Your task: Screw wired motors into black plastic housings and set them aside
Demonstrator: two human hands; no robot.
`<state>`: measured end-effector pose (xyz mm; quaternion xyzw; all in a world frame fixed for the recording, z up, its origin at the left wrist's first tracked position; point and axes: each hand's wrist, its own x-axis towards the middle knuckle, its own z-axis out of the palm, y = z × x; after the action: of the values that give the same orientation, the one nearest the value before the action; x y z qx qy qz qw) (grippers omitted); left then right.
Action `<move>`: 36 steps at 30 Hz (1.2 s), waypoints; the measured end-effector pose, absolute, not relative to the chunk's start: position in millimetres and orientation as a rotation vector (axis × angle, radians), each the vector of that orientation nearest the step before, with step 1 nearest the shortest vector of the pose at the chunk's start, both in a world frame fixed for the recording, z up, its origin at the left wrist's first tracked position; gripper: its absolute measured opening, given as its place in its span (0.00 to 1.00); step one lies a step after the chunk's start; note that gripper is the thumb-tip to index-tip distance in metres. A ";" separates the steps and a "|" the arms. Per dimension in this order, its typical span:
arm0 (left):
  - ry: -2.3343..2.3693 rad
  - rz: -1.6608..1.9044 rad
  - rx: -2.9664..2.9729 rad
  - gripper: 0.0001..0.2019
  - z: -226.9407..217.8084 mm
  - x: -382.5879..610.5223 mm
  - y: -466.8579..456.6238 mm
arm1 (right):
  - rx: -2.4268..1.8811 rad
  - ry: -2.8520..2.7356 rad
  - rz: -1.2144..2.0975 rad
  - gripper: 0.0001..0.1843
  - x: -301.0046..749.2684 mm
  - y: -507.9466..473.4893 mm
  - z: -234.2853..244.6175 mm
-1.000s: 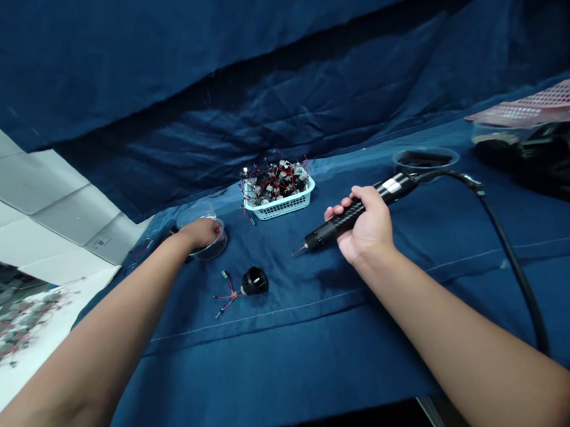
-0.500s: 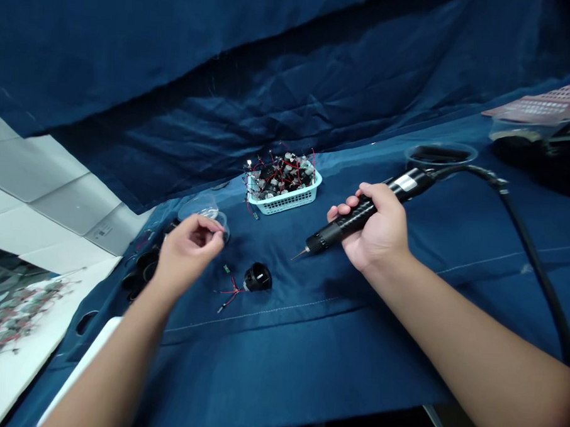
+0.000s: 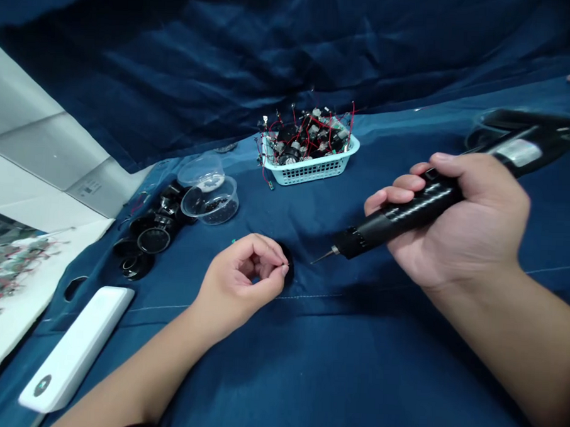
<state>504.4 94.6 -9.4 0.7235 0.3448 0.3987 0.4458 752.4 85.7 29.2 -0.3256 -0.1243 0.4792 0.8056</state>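
My right hand (image 3: 468, 221) is wrapped around a black electric screwdriver (image 3: 408, 212). Its thin bit (image 3: 324, 257) points down and left, a short way from my left fingertips. My left hand (image 3: 247, 281) is closed in a pinch on a tiny screw (image 3: 288, 264), most of it covered by the fingers. Just behind those fingertips is a round black motor housing (image 3: 289, 273), largely hidden by the hand. A green bit of its wired connector (image 3: 233, 241) peeks out above the knuckles.
A light blue basket (image 3: 315, 171) of wired motors stands at the back. Clear plastic cups (image 3: 233, 205), one with small dark pieces, sit left of it, beside several black housings (image 3: 154, 239). A white oblong device (image 3: 81, 343) lies front left. A clear bowl (image 3: 477, 130) is behind the screwdriver.
My left hand has moved right, from near the cups to the black housing, still pinching. The screwdriver stays in my right hand and appears nearer. The view has shifted.
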 end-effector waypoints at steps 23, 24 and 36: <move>0.786 0.935 2.751 0.11 -11.8 503.8 88.7 | -0.665 -0.271 1.093 0.14 754.0 82.8 27.2; 0.778 0.883 2.836 0.10 -10.9 503.8 89.0 | -0.671 -0.271 1.091 0.14 755.1 83.7 27.1; 0.860 0.325 2.841 0.07 -8.5 507.5 88.8 | -0.866 -0.323 1.229 0.11 746.6 83.7 20.2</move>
<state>507.5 88.8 -8.5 0.9486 0.2871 0.1084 0.0778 746.6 83.7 20.2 -0.3918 -0.1462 0.5555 0.7187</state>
